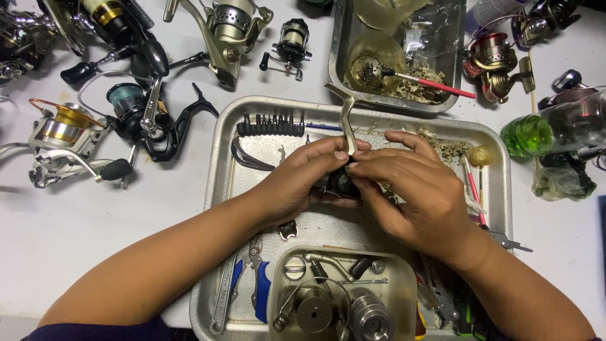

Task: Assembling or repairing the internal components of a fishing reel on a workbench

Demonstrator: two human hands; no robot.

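Observation:
Over a metal tray (227, 189), both my hands hold a fishing reel body (341, 182) whose pale metal arm (346, 117) sticks up and away from me. My left hand (303, 180) wraps the reel from the left, thumb on top. From the right, my right hand (410, 189) pinches a small part of the reel with its fingertips. Most of the reel body is hidden by my fingers.
A clear tub (404, 297) of reel parts and blue-handled pliers (259, 284) lie at the tray's near edge. A bit strip (271, 125) lies at its far edge. Behind is a second tray (338, 50) with a red brush (435, 84). Several reels (145, 120) lie left, a green bottle (536, 134) right.

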